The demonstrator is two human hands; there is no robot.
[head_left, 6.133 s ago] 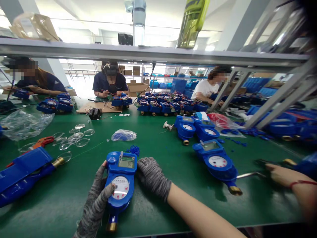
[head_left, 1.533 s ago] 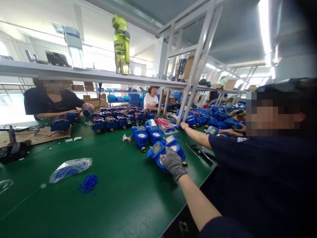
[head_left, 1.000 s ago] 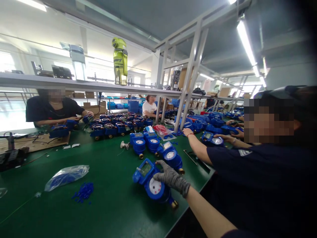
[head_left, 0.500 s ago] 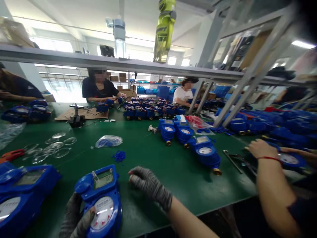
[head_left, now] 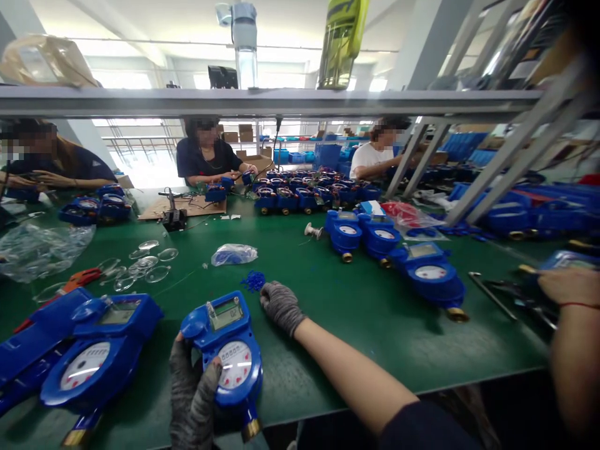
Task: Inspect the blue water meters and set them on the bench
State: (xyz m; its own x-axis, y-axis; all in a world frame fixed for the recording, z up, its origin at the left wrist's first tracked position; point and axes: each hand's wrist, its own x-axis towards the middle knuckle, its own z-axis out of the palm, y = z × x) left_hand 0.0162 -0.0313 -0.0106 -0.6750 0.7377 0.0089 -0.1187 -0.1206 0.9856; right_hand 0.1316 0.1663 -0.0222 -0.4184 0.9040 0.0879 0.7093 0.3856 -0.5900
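Note:
My left hand (head_left: 194, 390), in a grey fingerless glove, grips the left side of a blue water meter (head_left: 237, 359), its thumb across the dial's edge. The meter has a small display above a round white dial and a brass fitting at the bottom. My right hand (head_left: 282, 307), gloved alike, is curled at the edge of a pile of tiny blue parts (head_left: 254, 281). Its fingers are drawn together, and whatever is between the fingertips is hidden. Left of the held meter lies another blue water meter (head_left: 100, 350).
Clear round discs (head_left: 145, 265), orange-handled pliers (head_left: 82, 279) and a bag of blue parts (head_left: 234, 254) lie on the green table (head_left: 347, 312). Several meters (head_left: 429, 272) stand right. A co-worker's hand (head_left: 569, 287) is at far right. A shelf (head_left: 281, 103) spans above.
My right hand has moved forward to the pile of blue parts, and its fingers have curled in. My left hand keeps hold of the water meter. The view has shifted left.

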